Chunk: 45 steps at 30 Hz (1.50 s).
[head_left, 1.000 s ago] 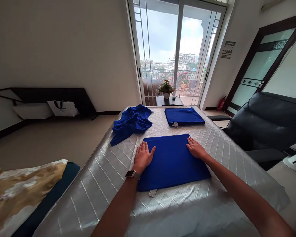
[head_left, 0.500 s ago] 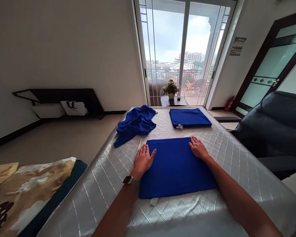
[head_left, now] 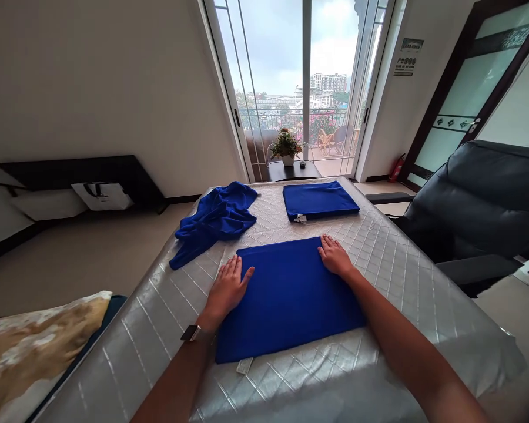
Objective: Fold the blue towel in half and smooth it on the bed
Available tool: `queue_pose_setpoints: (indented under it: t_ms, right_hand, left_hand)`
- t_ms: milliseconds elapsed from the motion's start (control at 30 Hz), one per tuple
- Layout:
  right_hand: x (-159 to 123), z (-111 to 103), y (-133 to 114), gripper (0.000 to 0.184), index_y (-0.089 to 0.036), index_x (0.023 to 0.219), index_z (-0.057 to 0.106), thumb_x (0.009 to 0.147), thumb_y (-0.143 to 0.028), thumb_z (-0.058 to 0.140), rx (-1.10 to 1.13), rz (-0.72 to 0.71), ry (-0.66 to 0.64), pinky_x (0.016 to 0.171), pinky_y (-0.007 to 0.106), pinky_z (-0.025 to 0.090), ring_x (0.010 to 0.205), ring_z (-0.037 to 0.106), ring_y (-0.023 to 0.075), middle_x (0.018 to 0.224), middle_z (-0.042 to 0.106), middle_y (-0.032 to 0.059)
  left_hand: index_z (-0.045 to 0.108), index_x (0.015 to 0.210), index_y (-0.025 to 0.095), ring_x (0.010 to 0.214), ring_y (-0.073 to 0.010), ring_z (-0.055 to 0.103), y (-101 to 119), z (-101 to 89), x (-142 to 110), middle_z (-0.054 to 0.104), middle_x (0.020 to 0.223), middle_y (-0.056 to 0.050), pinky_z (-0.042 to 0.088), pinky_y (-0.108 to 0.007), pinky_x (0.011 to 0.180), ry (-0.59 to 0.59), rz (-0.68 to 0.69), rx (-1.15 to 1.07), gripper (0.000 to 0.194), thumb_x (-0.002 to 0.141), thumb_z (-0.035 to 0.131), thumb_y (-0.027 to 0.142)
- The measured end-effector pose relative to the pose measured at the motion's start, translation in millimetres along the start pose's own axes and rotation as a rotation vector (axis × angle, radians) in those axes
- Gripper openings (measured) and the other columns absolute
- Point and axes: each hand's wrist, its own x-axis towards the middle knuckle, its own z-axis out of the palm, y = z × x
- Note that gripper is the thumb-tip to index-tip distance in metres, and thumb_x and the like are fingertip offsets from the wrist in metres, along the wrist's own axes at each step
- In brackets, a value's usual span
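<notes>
A blue cloth (head_left: 286, 299), folded into a flat rectangle, lies on the silvery quilted mattress (head_left: 158, 329); a white tag sticks out from its near edge. My left hand (head_left: 229, 285) rests flat on its left edge, fingers stretched and thumb apart. At the far right corner of the cloth, my right hand (head_left: 334, 254) lies flat with fingers extended. Neither hand grips anything. Farther back on the right sits a folded blue stack (head_left: 321, 200) with white tags at its corner. A crumpled blue cloth (head_left: 218, 216) is heaped at the far left.
A black armchair (head_left: 498, 194) stands close along the mattress's right side. Patterned bedding (head_left: 48, 346) is at the lower left. Beyond the far edge are a small dark table (head_left: 293, 171) with a potted plant (head_left: 286, 147) and a glass sliding door (head_left: 273, 70). A white bag (head_left: 102, 195) leans by the left wall.
The camera view has turned slightly right, so everything appears shifted left. Both hands keep about the same places on the folded cloth.
</notes>
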Motion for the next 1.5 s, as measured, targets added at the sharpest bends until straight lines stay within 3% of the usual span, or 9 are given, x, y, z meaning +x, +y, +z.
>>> queue_pose_setpoints:
  t_ms: [300, 467, 600, 667, 767, 1000, 1100, 1367, 1500]
  right_hand:
    - [-1, -1, -2, 0.066, -0.007, 0.162, 0.024, 0.105, -0.04, 0.018, 0.037, 0.002, 0.01, 0.126, 0.037, 0.01, 0.157, 0.014, 0.0202, 0.17, 0.019, 0.0086]
    - [-1, 1, -2, 0.064, -0.007, 0.161, 0.027, 0.105, -0.037, 0.022, 0.024, -0.008, 0.045, 0.126, 0.037, 0.011, 0.156, 0.017, 0.0202, 0.169, 0.023, 0.0104]
    - [0, 3, 0, 0.063, -0.007, 0.161, 0.027, 0.105, -0.036, 0.021, 0.022, -0.029, 0.057, 0.126, 0.037, 0.013, 0.156, 0.018, 0.0207, 0.168, 0.023, 0.0103]
    - [-1, 2, -1, 0.063, -0.007, 0.161, 0.028, 0.105, -0.036, 0.022, 0.031, -0.026, 0.058, 0.126, 0.037, 0.013, 0.156, 0.019, 0.021, 0.168, 0.024, 0.0103]
    - [-1, 1, -2, 0.064, -0.008, 0.161, 0.028, 0.105, -0.038, 0.022, 0.052, -0.019, 0.063, 0.126, 0.036, 0.011, 0.156, 0.019, 0.0205, 0.168, 0.024, 0.0094]
    - [-2, 0, -3, 0.064, -0.008, 0.162, 0.025, 0.106, -0.039, 0.021, 0.062, -0.002, 0.032, 0.126, 0.036, 0.008, 0.157, 0.015, 0.0197, 0.169, 0.021, 0.0079]
    - [-2, 1, -2, 0.064, -0.008, 0.162, 0.024, 0.106, -0.039, 0.021, 0.047, 0.001, 0.025, 0.126, 0.036, 0.008, 0.157, 0.014, 0.0192, 0.169, 0.02, 0.0074]
    - [-2, 0, 0, 0.064, -0.008, 0.163, 0.022, 0.106, -0.04, 0.02, 0.034, 0.0, 0.01, 0.127, 0.035, 0.007, 0.157, 0.013, 0.0181, 0.17, 0.019, 0.0074]
    - [-1, -1, 0, 0.063, -0.01, 0.162, 0.026, 0.107, -0.041, 0.025, 0.031, 0.008, 0.023, 0.126, 0.034, 0.009, 0.157, 0.015, 0.0193, 0.17, 0.02, 0.0091]
  left_hand:
    - [0.037, 0.158, 0.017, 0.153, -0.0235, 0.031, 109, -11.2, 8, 0.037, 0.164, -0.011, 0.023, -0.042, 0.128, -0.089, 0.463, -0.022, 0.07, 0.104, 0.028, 0.06]
    - [0.038, 0.157, 0.013, 0.154, -0.0255, 0.029, 170, 4.7, 48, 0.036, 0.164, -0.014, 0.025, -0.044, 0.126, -0.125, 0.45, -0.091, 0.072, 0.105, 0.021, 0.059]
    - [0.039, 0.156, 0.011, 0.154, -0.0253, 0.029, 194, 18.6, 68, 0.035, 0.164, -0.015, 0.023, -0.044, 0.127, -0.12, 0.364, -0.116, 0.073, 0.105, 0.013, 0.057]
    - [0.038, 0.157, 0.012, 0.154, -0.0249, 0.028, 190, 21.2, 70, 0.035, 0.164, -0.014, 0.021, -0.044, 0.127, -0.116, 0.335, -0.105, 0.074, 0.105, 0.013, 0.058]
    - [0.035, 0.158, 0.013, 0.155, -0.0242, 0.025, 163, 19.4, 68, 0.032, 0.165, -0.014, 0.019, -0.044, 0.127, -0.132, 0.269, -0.065, 0.076, 0.104, 0.014, 0.061]
    - [0.033, 0.159, 0.012, 0.155, -0.0272, 0.024, 52, 10.9, 52, 0.031, 0.166, -0.016, 0.02, -0.048, 0.126, -0.094, 0.071, 0.034, 0.078, 0.103, 0.015, 0.063]
    - [0.032, 0.158, 0.007, 0.155, -0.0284, 0.024, 20, 10.1, 45, 0.03, 0.166, -0.018, 0.02, -0.049, 0.126, -0.059, 0.007, 0.03, 0.082, 0.102, 0.014, 0.064]
    - [0.033, 0.158, 0.006, 0.155, -0.0285, 0.024, 8, 19.0, 46, 0.028, 0.166, -0.018, 0.021, -0.045, 0.127, -0.035, -0.037, -0.026, 0.084, 0.101, 0.02, 0.066]
    - [0.037, 0.156, 0.005, 0.155, -0.0287, 0.026, -11, 20.7, 51, 0.031, 0.165, -0.019, 0.023, -0.045, 0.126, -0.026, -0.032, -0.078, 0.081, 0.102, 0.022, 0.064]
